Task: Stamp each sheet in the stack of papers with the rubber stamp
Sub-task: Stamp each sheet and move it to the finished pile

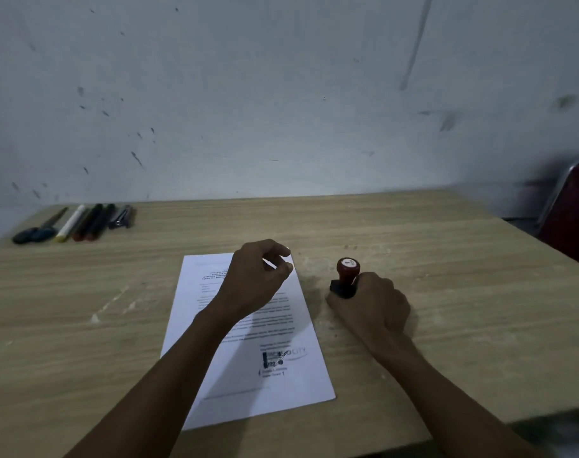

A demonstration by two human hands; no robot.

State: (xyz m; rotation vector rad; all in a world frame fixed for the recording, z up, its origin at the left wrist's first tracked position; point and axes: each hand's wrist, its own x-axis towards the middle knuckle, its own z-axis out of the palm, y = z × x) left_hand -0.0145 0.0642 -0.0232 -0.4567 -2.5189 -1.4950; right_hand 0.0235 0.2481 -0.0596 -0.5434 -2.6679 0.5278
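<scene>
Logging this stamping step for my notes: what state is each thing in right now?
Top sheet: flat on the table, already bears a stamp mark near its lower right.
Rubber stamp: upright on the table beside the paper, off the sheet.
Right hand: holds the stamp's base.
Left hand: fingers pinch the sheet's top right corner.
Pens and scissors: lying untouched at the far left.

Chair [570,206] blurred, cut off
</scene>
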